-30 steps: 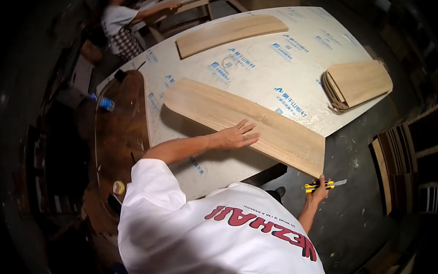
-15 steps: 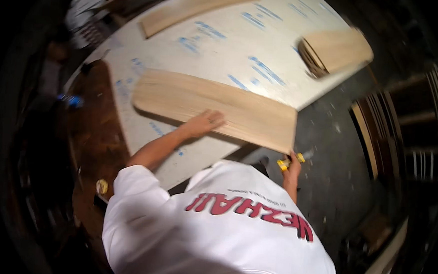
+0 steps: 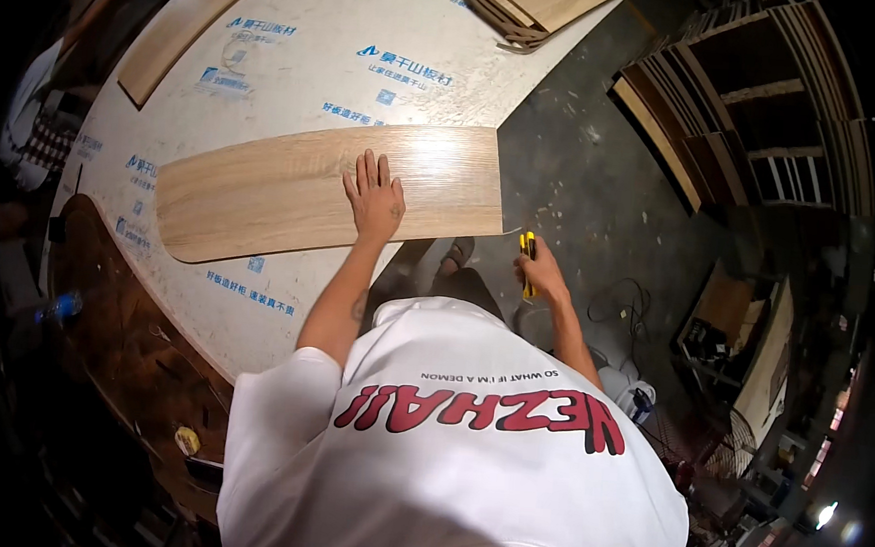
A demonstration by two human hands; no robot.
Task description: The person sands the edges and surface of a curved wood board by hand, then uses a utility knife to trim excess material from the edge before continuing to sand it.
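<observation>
A long wood-grain board (image 3: 262, 188) with rounded left corners lies on the white table, its straight right end sticking out past the edge. My left hand (image 3: 377, 205) rests flat on the board, fingers spread. Beyond the board's near right corner, my right hand (image 3: 546, 272) is wrapped round a yellow and black utility knife (image 3: 529, 264), held over the floor. A thin pale sliver shows between the corner and the knife; I cannot tell whether it is blade or trimmed edging.
The white table (image 3: 299, 85) bears blue print. Another board (image 3: 187, 33) lies at its far left, and stacked rounded boards (image 3: 534, 4) at the far side. On the left is a brown work surface (image 3: 144, 326) with a tape measure (image 3: 187, 441). A rack of panels (image 3: 706, 140) stands right.
My view has swung, so the table and board sit differently in it. My right hand with the knife is now slightly off the board's corner. The left hand stays on the board.
</observation>
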